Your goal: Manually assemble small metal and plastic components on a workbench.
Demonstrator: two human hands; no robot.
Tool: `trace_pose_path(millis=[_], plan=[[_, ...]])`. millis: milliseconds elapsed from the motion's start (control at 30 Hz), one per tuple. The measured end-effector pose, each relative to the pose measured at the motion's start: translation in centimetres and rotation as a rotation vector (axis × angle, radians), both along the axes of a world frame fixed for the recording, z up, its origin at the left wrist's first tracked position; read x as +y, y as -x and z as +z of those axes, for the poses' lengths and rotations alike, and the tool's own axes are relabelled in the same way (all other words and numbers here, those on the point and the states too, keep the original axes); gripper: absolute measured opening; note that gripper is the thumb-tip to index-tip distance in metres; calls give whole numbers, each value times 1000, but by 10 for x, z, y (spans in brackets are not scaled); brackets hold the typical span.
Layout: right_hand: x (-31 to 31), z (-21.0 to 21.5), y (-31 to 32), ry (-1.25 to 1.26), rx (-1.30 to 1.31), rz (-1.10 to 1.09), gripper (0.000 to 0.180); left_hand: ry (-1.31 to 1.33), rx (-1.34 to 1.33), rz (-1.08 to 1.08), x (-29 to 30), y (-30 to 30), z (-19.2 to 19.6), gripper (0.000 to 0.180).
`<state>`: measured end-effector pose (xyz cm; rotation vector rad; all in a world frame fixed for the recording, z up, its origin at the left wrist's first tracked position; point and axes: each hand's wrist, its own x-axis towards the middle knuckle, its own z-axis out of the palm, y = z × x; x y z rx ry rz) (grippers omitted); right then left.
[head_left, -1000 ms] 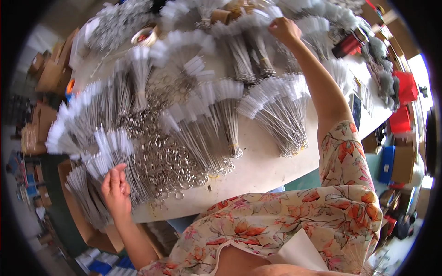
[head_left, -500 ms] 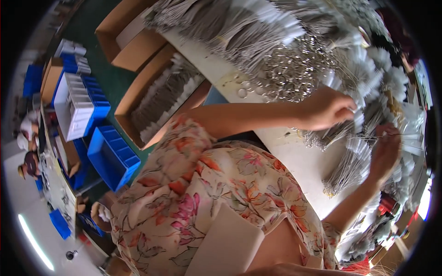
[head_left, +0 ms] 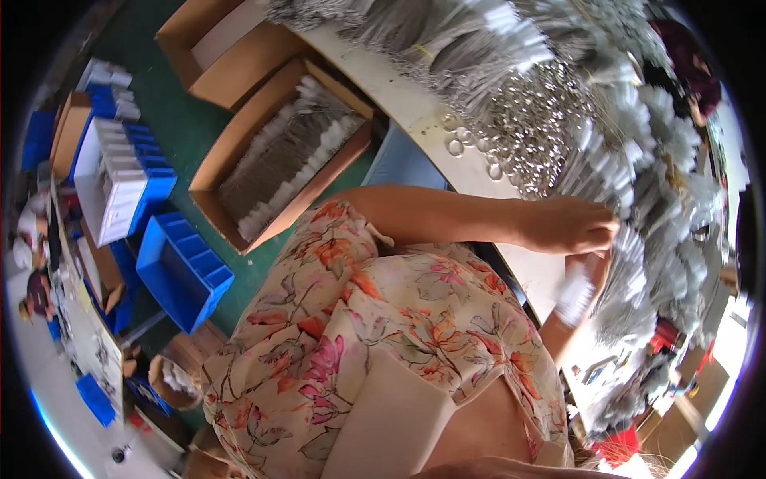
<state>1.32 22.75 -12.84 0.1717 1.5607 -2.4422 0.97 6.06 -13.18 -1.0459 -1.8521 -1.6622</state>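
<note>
Above the white table (head_left: pixel 415 112): your left hand (head_left: pixel 568 225) and right hand (head_left: pixel 597 270) are close together, the left partly covering the right.
Left grip: your fingers are curled in; whether they pinch anything, I cannot tell.
Right grip: half hidden behind your left hand, so I cannot tell if it is clamped on something.
White bristle bundle (head_left: pixel 574 295): blurred, just below your left hand and in front of your right wrist.
Metal rings (head_left: pixel 538 120): heaped loose past your left forearm.
Wire-stemmed brushes (head_left: pixel 483 60): in bundles around the rings.
Cardboard box (head_left: pixel 353 148): to your left, beside the table, packed with brushes.
</note>
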Motion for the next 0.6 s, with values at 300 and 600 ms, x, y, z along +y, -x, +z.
trace_pose_path(millis=[300, 600], plan=[[10, 68, -2, -1197, 140, 483, 12, 165, -115, 82, -22, -37, -67, 24], [-9, -3, -37, -954, 288, 657, 11, 225, -338, -20, -29, -52, -59, 19]])
